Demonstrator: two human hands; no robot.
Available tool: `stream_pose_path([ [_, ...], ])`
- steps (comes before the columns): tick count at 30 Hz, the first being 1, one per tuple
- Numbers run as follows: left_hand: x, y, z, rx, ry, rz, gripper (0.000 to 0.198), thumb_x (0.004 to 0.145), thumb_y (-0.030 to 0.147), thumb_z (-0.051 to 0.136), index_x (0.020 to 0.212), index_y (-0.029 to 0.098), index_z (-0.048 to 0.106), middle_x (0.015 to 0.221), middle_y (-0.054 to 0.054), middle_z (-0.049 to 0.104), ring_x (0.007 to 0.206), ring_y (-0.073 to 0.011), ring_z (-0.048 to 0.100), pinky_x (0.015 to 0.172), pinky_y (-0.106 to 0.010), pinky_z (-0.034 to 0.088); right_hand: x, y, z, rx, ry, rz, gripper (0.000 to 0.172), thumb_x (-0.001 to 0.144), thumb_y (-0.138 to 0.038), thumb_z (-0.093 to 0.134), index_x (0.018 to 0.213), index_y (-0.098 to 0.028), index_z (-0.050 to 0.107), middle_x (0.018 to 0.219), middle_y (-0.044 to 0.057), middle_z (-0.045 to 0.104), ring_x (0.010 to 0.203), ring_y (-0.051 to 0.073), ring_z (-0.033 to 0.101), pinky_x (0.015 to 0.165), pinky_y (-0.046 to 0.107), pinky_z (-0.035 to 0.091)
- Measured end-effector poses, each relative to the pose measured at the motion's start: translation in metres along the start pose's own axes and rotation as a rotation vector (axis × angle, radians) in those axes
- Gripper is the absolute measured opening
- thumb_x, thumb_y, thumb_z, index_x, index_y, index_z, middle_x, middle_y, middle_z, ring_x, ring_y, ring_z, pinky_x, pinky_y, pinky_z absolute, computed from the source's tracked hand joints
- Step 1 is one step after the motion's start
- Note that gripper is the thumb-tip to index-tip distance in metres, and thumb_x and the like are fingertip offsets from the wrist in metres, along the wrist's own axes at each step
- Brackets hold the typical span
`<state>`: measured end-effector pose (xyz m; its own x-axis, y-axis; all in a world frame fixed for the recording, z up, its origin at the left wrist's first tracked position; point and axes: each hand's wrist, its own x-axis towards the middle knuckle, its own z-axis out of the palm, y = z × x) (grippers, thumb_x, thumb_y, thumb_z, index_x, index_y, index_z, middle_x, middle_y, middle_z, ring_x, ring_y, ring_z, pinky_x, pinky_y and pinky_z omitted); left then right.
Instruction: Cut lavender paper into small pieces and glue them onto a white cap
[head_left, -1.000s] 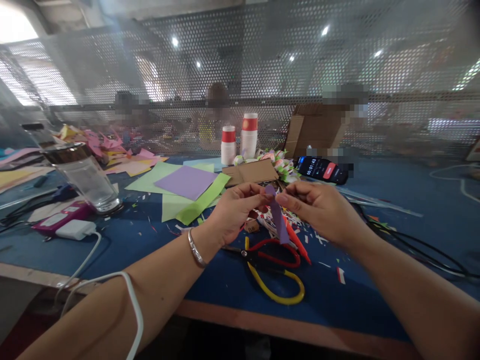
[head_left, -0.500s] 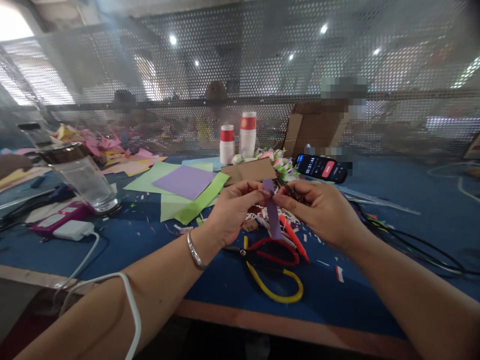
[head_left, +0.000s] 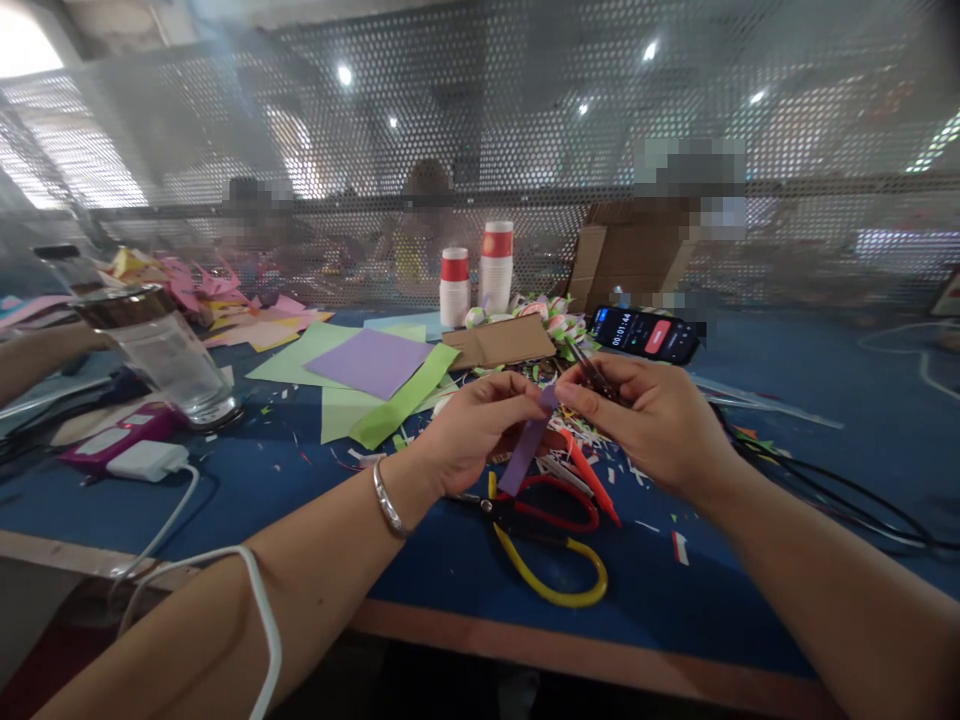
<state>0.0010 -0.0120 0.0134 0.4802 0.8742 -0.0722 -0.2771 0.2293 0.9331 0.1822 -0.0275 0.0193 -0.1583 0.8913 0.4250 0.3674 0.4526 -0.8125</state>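
My left hand (head_left: pixel 480 425) pinches a purple paper strip (head_left: pixel 527 450) near its upper end, between thumb and fingertips. The strip slants down to the left, its lower end over the scissors. My right hand (head_left: pixel 645 415) is closed too, thumb and finger pressed at the strip's top end. A thin dark metal tool that looks like tweezers (head_left: pixel 586 362) sticks out of the right hand's grip. Below the hands lie scissors (head_left: pixel 551 597) with one red and one yellow handle. Beside them rests an orange-red pen-like stick (head_left: pixel 592 480), among paper scraps.
Green sheets (head_left: pixel 285 362) and a purple sheet (head_left: pixel 369 362) lie left of centre. Behind are a cardboard piece (head_left: pixel 499 343), stacked paper cups (head_left: pixel 496 275), and a phone (head_left: pixel 643 333). A glass bottle (head_left: pixel 169 350) and a purple power strip (head_left: pixel 124 437) stand left. Another person's arm (head_left: pixel 37 360) reaches in.
The paper strip has swung from nearly upright to slanting down-left, and its top end has dropped between my fingertips. The tweezers-like tool shows more clearly. Another person's arm has come further in at left.
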Motion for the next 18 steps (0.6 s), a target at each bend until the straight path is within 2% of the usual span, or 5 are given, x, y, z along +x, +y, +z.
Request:
stream_pose_path([
  [6,0.000,0.008,-0.008,-0.060,-0.096,-0.092,0.010,0.084,0.014,0.066,0.080,0.016,0.057,0.077,-0.003,0.071,0.067,-0.0174,0.075,0.062,-0.024,0.054,0.001,0.004,-0.001,0.030,0.050,-0.017,0.021,0.081,-0.038,0.077,0.083,-0.018,0.069,0.072,-0.001,0.064,0.066,0.012,0.053,0.060,0.026,0.040],
  [12,0.002,0.007,-0.012,-0.031,-0.115,-0.092,0.017,0.080,0.017,0.075,0.080,0.016,0.058,0.080,-0.004,0.072,0.072,-0.0183,0.075,0.061,-0.024,0.052,0.001,0.005,-0.001,-0.018,0.070,-0.030,0.022,0.085,-0.040,0.072,0.083,-0.018,0.068,0.065,-0.003,0.057,0.057,0.009,0.043,0.050,0.025,0.031],
  [18,0.002,0.003,-0.013,-0.054,-0.154,-0.085,0.021,0.078,0.022,0.079,0.078,0.015,0.059,0.080,-0.004,0.071,0.072,-0.0137,0.070,0.068,-0.025,0.054,0.000,0.006,-0.002,-0.011,0.086,-0.045,0.020,0.087,-0.038,0.069,0.083,-0.018,0.067,0.065,-0.003,0.057,0.055,0.009,0.042,0.049,0.025,0.030],
])
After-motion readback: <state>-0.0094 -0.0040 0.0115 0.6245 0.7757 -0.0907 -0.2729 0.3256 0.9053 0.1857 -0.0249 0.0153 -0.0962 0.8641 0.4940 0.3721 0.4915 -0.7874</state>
